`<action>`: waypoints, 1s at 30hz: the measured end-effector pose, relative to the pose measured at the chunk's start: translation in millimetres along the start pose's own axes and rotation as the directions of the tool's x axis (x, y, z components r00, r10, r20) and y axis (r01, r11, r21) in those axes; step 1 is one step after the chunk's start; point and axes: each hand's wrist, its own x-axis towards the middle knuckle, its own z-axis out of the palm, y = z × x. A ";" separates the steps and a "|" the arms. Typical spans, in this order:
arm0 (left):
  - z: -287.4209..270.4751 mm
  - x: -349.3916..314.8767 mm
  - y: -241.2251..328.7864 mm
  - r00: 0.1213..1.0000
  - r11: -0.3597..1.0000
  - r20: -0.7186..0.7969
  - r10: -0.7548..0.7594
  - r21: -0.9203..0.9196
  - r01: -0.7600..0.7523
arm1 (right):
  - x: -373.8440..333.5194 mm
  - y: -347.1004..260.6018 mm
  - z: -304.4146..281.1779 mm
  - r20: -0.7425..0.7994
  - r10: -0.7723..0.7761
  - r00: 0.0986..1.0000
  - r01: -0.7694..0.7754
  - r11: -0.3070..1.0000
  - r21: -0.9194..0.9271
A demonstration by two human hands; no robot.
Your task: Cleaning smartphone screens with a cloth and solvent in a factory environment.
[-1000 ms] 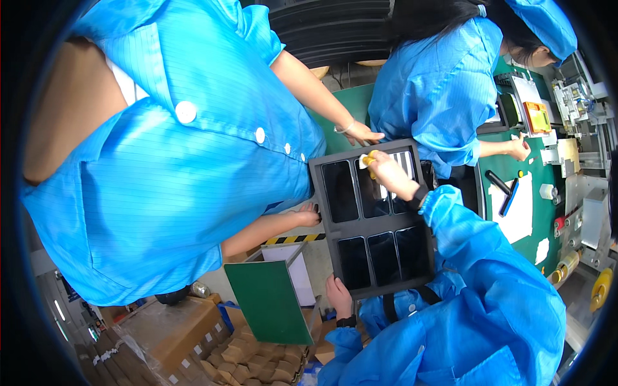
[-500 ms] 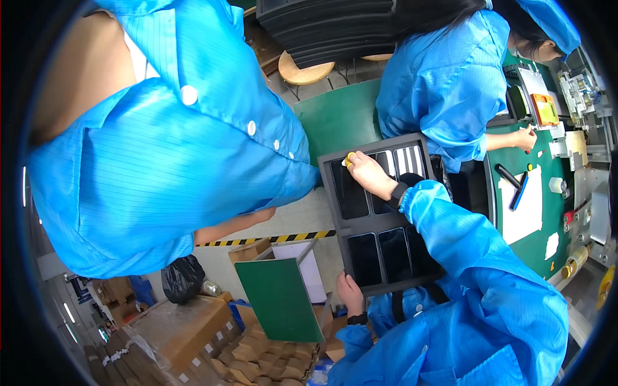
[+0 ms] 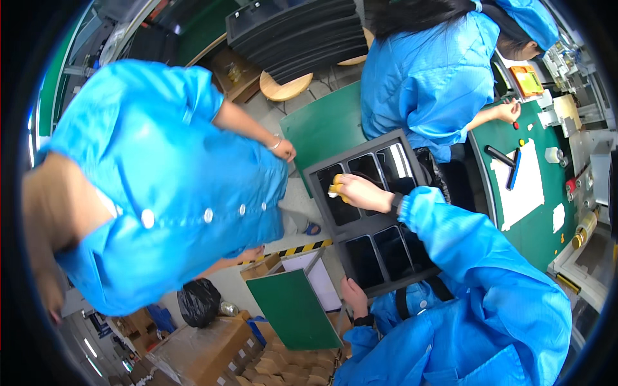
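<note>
A black tray [image 3: 354, 233] with several compartments lies tilted in front of my body. Dark glossy rectangular panels [image 3: 363, 260] sit in its compartments; one at the far right reflects white light. My left hand [image 3: 354, 296] is closed on the tray's near left edge, thumb on top. Over the far left panel [image 3: 341, 211], my right hand [image 3: 365, 193] pinches a small white piece [image 3: 333, 192]. Yellow covers, looking like finger cots [image 3: 338, 183], show at its fingertips. Whether the white piece touches the panel, I cannot tell.
One co-worker [image 3: 174, 186] in blue stands close on the left; another [image 3: 431, 77] works at the green bench [image 3: 541, 212] on the right. Beyond the tray are a green table [image 3: 325, 122], a wooden stool [image 3: 286, 87] and stacked black trays [image 3: 296, 38]. Cardboard boxes [image 3: 206, 344] stand lower left.
My right hand has moved a little toward me along the far left panel. The left co-worker has shifted, and a hand with a bracelet now shows. The whole view has tilted slightly.
</note>
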 end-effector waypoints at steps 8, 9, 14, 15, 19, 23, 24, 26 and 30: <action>-1.9 5.1 8.1 1.000 0.999 -0.012 0.005 0.033 -0.005 | -91.5 61.7 -107.7 -0.129 0.244 0.961 -0.256 0.963 -0.081; -1.8 5.0 6.4 0.999 0.999 -0.033 0.018 0.029 -0.017 | -82.2 59.4 -108.9 -0.127 0.259 0.958 -0.275 0.952 -0.133; 0.6 6.7 0.0 1.000 0.999 -0.008 -0.018 0.031 0.018 | -44.6 75.6 -83.8 -0.021 0.139 0.990 -0.140 0.951 -0.275; 2.2 7.2 -0.6 1.000 0.999 0.010 -0.024 0.027 0.024 | -48.9 81.7 -83.4 -0.023 0.092 0.996 -0.094 0.934 -0.344; -3.9 4.6 3.2 0.999 0.999 -0.001 -0.032 0.010 0.032 | -80.2 50.5 -87.2 0.220 -0.031 0.975 0.106 0.936 -0.336; -0.7 4.6 5.3 0.998 0.997 -0.033 -0.050 0.060 0.052 | -98.2 53.2 -86.6 0.380 -0.162 0.911 0.247 0.951 -0.186; 0.2 5.4 7.0 0.999 0.998 -0.037 -0.031 0.054 0.033 | -95.4 61.4 -89.4 0.348 -0.120 0.930 0.173 0.977 -0.125; -2.3 5.2 12.1 0.998 0.998 -0.039 -0.042 0.039 0.043 | -52.1 59.0 -111.8 0.186 0.098 0.978 -0.075 0.989 -0.127; -2.1 4.1 15.7 0.999 0.999 -0.047 -0.021 0.024 0.022 | -39.5 89.2 -95.1 0.106 -0.043 0.994 0.075 0.943 -0.323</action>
